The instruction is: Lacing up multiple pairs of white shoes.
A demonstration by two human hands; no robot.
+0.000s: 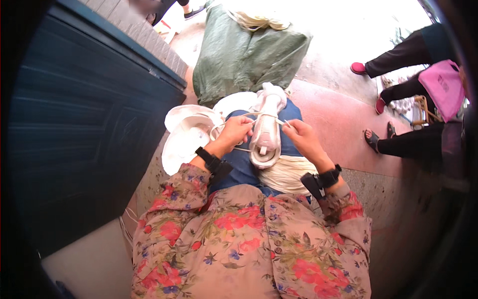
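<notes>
A long white and pale-pink bundle (267,130), with a rounded, hollow-looking end toward me, lies lengthwise over my blue-clad lap. Its exact kind cannot be made out. White cord (267,115) passes across the bundle. On its left side, my left hand (236,131) pinches the cord with bent fingers. My right hand (300,135) grips the cord between thumb and fingers on the other side. White curved pieces (184,144) are heaped beside my left forearm. A hank of cream cords (289,174) lies on my lap, below my right hand.
A large green woven sack (244,57) stands ahead, with another cream hank (259,20) on top. The dark blue door (94,114) is close on my left. At the right, several people's legs (398,55) and a pink bag (442,87) are visible.
</notes>
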